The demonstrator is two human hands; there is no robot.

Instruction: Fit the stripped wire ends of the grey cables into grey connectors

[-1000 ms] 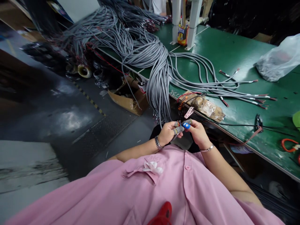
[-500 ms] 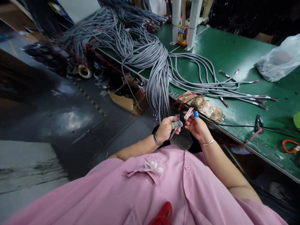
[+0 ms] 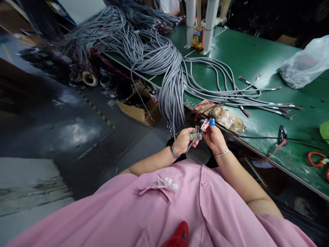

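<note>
Since half a second ago both hands have risen slightly toward the table edge, and the right hand [image 3: 214,137] has closed in on the left hand [image 3: 183,140] until their fingertips almost meet. The left hand is clenched round the end of a grey cable [image 3: 194,137], whose fan of coloured wires [image 3: 197,128] sticks up at 12 o'clock from the fist. The right hand, with a blue cap [image 3: 212,121] on one fingertip, pinches a small pink clip [image 3: 205,125] that lies at 10 o'clock from its knuckles, touching the wires or just beside them. Directly at 12 o'clock from the hands, a thick bundle of grey cables [image 3: 172,99] hangs over the edge of the green table [image 3: 257,51]. A taped brown packet [image 3: 226,118] rests on the table edge at 1 o'clock from the right hand.
</note>
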